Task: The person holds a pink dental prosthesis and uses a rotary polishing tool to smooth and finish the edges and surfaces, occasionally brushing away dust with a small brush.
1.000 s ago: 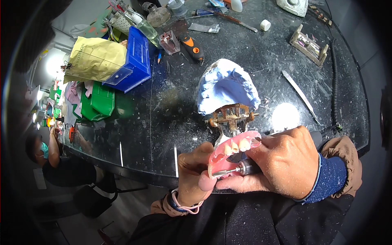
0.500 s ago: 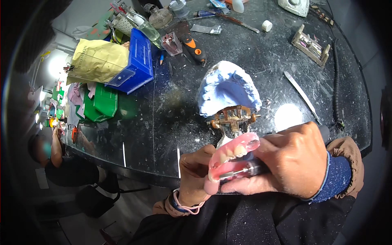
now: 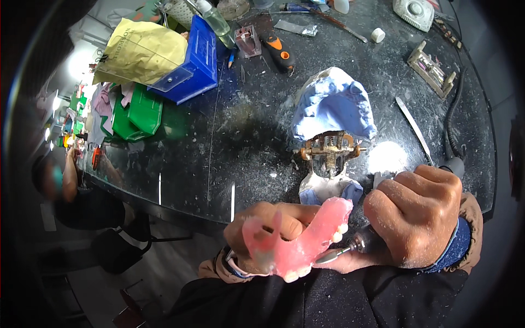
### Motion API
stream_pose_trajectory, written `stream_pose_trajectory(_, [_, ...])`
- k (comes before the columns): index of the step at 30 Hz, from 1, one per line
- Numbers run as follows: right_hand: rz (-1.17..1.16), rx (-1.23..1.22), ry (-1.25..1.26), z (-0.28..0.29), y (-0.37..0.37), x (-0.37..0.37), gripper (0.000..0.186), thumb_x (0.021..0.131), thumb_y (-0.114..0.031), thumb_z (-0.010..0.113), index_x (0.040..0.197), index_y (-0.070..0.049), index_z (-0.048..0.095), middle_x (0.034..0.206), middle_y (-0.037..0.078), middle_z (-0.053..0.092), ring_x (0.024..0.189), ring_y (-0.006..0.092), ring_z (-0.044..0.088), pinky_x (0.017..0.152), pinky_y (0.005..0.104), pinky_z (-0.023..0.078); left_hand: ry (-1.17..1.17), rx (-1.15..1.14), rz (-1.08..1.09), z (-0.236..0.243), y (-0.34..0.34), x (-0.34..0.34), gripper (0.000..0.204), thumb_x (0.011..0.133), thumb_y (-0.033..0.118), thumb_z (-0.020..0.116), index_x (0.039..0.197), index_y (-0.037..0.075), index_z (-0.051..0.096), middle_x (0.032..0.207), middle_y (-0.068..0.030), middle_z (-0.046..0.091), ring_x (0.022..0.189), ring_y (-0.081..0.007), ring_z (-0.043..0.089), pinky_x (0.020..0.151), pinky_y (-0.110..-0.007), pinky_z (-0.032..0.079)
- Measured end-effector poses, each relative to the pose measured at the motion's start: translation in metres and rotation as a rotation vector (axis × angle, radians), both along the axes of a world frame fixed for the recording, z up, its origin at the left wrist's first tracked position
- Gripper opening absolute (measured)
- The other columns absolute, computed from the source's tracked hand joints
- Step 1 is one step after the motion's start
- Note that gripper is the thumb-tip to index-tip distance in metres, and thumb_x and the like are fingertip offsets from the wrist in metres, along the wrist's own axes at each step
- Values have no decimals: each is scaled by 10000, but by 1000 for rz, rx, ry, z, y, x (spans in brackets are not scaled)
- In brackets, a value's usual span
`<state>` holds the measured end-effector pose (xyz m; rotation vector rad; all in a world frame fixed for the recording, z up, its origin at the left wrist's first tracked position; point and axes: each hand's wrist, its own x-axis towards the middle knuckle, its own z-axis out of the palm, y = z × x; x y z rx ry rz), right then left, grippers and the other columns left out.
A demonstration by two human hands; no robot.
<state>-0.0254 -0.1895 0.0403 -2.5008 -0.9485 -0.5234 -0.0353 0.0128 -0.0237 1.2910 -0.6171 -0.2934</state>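
My left hand (image 3: 246,229) is closed on a pink denture (image 3: 306,238) with a row of pale teeth along its lower right edge. The fingers pass behind and over its pink base. In my right hand (image 3: 418,218) sits a rotary handpiece (image 3: 369,239), gripped near its front. Its metal bur (image 3: 331,255) lies at the denture's toothed side; whether it touches, I cannot tell. Just beyond the hands stands a brass-coloured articulator (image 3: 331,152) on the bench. It carries a blue-and-white plaster cast (image 3: 333,104) at the far end and a smaller one (image 3: 331,186) nearer me.
A dark, dusty bench (image 3: 246,142) spreads ahead. At left stand a blue bin (image 3: 202,68) with a yellow envelope (image 3: 145,52) and a green bin (image 3: 145,112). Rightward lie a metal spatula (image 3: 414,128), a bur rack (image 3: 432,71) and a coiled cord (image 3: 454,117). Another person (image 3: 79,191) sits far left.
My left hand has turned the denture so its teeth face down and right. My right hand has drawn the bur out from inside its arch to its toothed side. The view has shifted slightly.
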Motion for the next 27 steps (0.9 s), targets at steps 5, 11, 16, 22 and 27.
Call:
stream_pose_trajectory(5, [-14, -148, -149, 4, 1, -2, 604, 579, -615, 654, 551, -49, 445, 469, 16, 381, 366, 116, 363, 348, 271, 225, -69, 61, -33, 2, 3, 2, 282, 670, 96, 775, 870, -10, 608, 880, -37, 610, 769, -114, 604, 688, -216, 479])
stream_pose_trajectory(11, [41, -178, -158, -6, 5, 1, 497, 615, -490, 638, 551, -41, 435, 482, 28, 386, 375, 118, 377, 348, 267, 227, -103, 118, -11, 0, 11, 0, 261, 663, 58, 773, 852, 6, 600, 864, -24, 605, 742, -86, 596, 656, -176, 465])
stream_pose_trajectory(16, [7, -163, -181, -4, 2, -4, 481, 601, -471, 639, 551, -38, 437, 482, 29, 393, 374, 117, 380, 347, 263, 233, -126, 111, -77, 5, 9, 6, 252, 658, 26, 771, 838, 19, 594, 852, -13, 602, 719, -63, 589, 630, -143, 454])
stream_pose_trajectory(22, [45, -148, -232, -10, 3, -1, 466, 593, -467, 635, 575, -29, 477, 485, 29, 404, 376, 112, 395, 346, 256, 237, -110, 143, -33, 11, 10, 4, 253, 652, -12, 769, 820, 35, 586, 836, 0, 597, 692, -36, 581, 599, -103, 441])
stream_pose_trajectory(27, [42, -136, -183, -6, 3, -1, 332, 505, -324, 616, 579, -25, 492, 489, 30, 418, 381, 113, 406, 346, 249, 238, 69, 285, -157, 11, 12, 5, 282, 627, -33, 781, 773, 51, 554, 830, -2, 585, 702, -57, 594, 603, -131, 466])
